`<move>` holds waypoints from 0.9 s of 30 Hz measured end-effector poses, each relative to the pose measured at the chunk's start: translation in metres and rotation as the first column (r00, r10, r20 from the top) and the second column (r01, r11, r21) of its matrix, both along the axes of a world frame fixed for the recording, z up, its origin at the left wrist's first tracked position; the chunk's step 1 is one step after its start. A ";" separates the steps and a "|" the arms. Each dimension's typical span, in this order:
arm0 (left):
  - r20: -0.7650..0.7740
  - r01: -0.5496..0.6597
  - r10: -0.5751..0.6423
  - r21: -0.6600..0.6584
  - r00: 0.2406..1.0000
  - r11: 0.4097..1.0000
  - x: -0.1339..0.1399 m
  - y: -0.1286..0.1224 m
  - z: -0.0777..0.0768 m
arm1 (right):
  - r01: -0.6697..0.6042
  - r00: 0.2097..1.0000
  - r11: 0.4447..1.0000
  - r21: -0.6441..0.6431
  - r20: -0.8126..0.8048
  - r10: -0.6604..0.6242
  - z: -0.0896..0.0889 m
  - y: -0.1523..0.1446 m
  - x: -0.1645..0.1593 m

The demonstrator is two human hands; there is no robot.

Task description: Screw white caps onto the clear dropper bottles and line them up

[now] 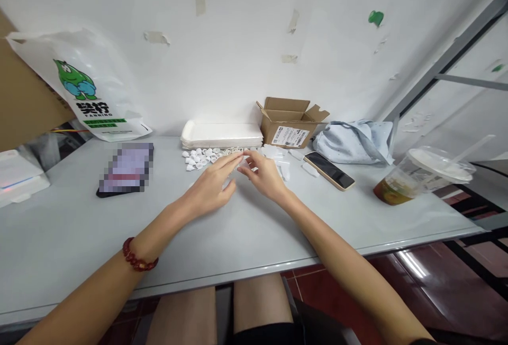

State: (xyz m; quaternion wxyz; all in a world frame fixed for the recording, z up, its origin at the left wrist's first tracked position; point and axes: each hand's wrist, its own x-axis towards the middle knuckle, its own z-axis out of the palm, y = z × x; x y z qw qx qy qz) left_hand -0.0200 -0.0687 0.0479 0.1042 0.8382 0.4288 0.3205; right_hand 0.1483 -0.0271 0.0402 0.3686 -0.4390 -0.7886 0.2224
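Note:
My left hand (pixel 211 188) is over the middle of the table, fingers stretched out together and thumb held apart. Its fingertips meet those of my right hand (pixel 265 175), whose fingers are curled. Something small and whitish shows between the right fingers, too unclear to name. A pile of small white caps (pixel 198 158) lies just beyond my left hand, with small beige rings (pixel 233 150) beside it. Behind my right hand are flat, pale translucent pieces (pixel 282 168), partly hidden by the fingers.
A stack of white trays (pixel 222 132) and an open cardboard box (pixel 289 125) stand against the wall. Rightward are a phone (pixel 330 171), a pale blue cloth (pixel 353 141) and a drink cup (pixel 420 175). A blurred-out phone (pixel 126 169) and a plastic bag (pixel 93 88) are left.

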 end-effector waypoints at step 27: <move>0.136 -0.060 0.035 0.185 0.990 0.981 0.004 -0.003 0.001 | 0.004 0.938 0.988 -0.155 -0.343 -0.057 0.002 -0.005 -0.004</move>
